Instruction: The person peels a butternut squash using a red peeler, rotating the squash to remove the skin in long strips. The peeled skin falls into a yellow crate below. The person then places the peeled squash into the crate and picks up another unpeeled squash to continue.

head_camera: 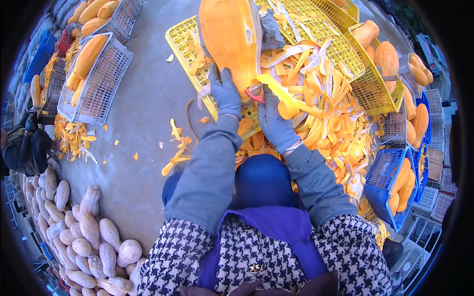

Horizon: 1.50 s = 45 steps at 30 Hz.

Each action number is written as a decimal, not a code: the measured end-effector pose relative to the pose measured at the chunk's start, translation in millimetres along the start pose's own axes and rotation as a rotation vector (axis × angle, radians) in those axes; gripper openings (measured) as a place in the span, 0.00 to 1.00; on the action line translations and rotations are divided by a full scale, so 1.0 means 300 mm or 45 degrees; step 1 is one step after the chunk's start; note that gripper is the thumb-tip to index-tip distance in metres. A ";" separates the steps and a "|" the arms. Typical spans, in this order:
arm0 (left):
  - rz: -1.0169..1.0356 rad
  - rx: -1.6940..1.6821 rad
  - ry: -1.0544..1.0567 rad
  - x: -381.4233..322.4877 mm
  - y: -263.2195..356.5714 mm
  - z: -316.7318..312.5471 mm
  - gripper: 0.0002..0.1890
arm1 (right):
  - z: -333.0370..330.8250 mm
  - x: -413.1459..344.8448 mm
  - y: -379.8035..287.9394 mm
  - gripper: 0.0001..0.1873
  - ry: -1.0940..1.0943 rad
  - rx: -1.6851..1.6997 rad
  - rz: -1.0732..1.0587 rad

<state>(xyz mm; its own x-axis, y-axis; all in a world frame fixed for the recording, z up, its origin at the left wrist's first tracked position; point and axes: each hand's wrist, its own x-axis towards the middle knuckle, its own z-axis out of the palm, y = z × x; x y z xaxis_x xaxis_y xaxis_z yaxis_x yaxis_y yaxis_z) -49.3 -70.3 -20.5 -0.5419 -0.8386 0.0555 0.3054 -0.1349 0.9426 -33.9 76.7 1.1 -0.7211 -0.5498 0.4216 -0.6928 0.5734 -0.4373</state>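
Observation:
A large, mostly peeled orange squash lies lengthwise before me on a yellow plastic crate, between grey padding-like pieces. My left hand, in a grey-blue glove, grips the left side of its narrower near end. My right hand, gloved alike, holds a red-handled peeler against that end's right side. A long curl of yellow-orange peel hangs from the peeler over the hand. A pale patch of skin shows on the squash's right side.
Peel strips are heaped right of my knees. Peeled squashes fill a yellow crate and a blue crate on the right, and a grey crate at left. Unpeeled squashes lie piled lower left. Another person sits far left.

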 end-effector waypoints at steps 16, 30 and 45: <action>-0.160 -0.105 -0.085 0.020 -0.013 -0.025 0.25 | -0.101 0.725 -0.031 0.31 -0.039 -0.120 0.009; -0.113 -0.112 -0.130 0.031 -0.027 -0.027 0.22 | -0.014 -0.158 0.020 0.32 -0.433 -0.180 0.145; -0.100 0.038 -0.186 0.035 -0.005 -0.039 0.23 | 0.038 0.557 0.016 0.28 0.375 -0.195 -0.039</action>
<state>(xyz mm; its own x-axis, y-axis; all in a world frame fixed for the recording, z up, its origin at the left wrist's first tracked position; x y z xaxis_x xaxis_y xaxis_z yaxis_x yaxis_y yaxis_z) -46.3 -85.3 -25.3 -0.6722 -0.7399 0.0262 0.2350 -0.1797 0.9552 -157.7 -19.4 60.5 -0.6530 -0.3815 0.6542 -0.6897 0.6564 -0.3057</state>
